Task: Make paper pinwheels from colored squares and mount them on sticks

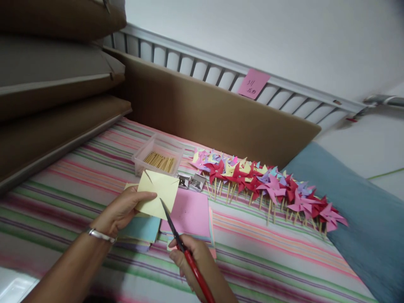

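Note:
Between the thumb and fingers of my left hand (128, 208) is a pale yellow paper square (156, 191), with slits cut inward from its upper corners. My right hand (197, 259) grips red-handled scissors (178, 240); their dark blades point up at the square's lower right part. Whether the blades are slightly parted or closed on the paper is hard to see. Below the held square lie a pile with blue paper (142, 229) on it and a stack topped with pink paper (191, 212).
A clear plastic box (139, 166) of short wooden sticks (160, 162) stands behind the paper. Two small silver boxes (197, 182) sit beside it. Many paper pinwheels (271, 187) on sticks lie to the right. A brown board (214, 113) rises behind; folded bundles (57, 105) are stacked left.

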Action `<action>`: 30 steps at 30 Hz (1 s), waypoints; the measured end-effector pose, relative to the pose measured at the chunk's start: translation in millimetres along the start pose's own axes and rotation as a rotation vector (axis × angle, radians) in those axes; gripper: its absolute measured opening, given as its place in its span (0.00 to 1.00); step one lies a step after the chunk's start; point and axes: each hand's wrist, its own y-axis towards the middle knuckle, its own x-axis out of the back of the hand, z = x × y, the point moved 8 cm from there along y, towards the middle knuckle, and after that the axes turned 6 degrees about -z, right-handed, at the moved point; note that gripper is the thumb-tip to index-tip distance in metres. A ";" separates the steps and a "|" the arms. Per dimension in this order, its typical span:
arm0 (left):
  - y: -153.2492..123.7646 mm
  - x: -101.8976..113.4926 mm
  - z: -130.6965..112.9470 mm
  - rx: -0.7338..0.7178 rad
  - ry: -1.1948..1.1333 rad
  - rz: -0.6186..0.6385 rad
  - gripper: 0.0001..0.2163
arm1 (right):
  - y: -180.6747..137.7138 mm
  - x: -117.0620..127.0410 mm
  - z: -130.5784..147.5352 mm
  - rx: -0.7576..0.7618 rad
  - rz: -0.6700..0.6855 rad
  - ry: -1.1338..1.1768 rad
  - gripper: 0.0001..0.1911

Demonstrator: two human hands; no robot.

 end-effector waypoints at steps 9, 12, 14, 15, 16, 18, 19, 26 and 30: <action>-4.3 -4.7 -4.9 -0.001 -0.030 -0.004 0.13 | 0.6 -1.0 -0.2 0.007 0.009 -0.014 0.12; -3.8 -5.0 -5.8 -0.010 -0.031 -0.006 0.13 | 0.6 -2.1 0.0 0.026 0.020 -0.005 0.12; -3.4 -5.0 -5.9 -0.011 -0.027 -0.012 0.13 | 0.7 -2.6 -0.6 0.028 0.022 0.004 0.13; -3.4 -5.1 -5.9 -0.009 -0.024 -0.015 0.13 | 0.9 -2.7 -1.2 0.025 0.021 0.009 0.13; -3.4 -5.2 -6.0 -0.007 -0.023 -0.017 0.13 | 1.1 -2.8 -1.7 0.022 0.020 0.013 0.13; -4.0 -5.9 -6.5 -0.004 -0.023 -0.014 0.13 | 1.5 -3.2 -2.5 0.018 0.020 0.020 0.13; -4.3 -6.2 -6.9 -0.003 -0.024 -0.011 0.13 | 1.6 -3.4 -2.5 0.018 0.020 0.023 0.13; -4.7 -4.0 -7.1 -0.006 -0.026 -0.019 0.12 | 1.2 -3.5 -1.8 0.002 0.012 0.049 0.13; -4.4 -3.4 -5.8 0.003 -0.031 -0.016 0.13 | 2.5 -4.8 -5.0 -0.029 0.004 0.056 0.12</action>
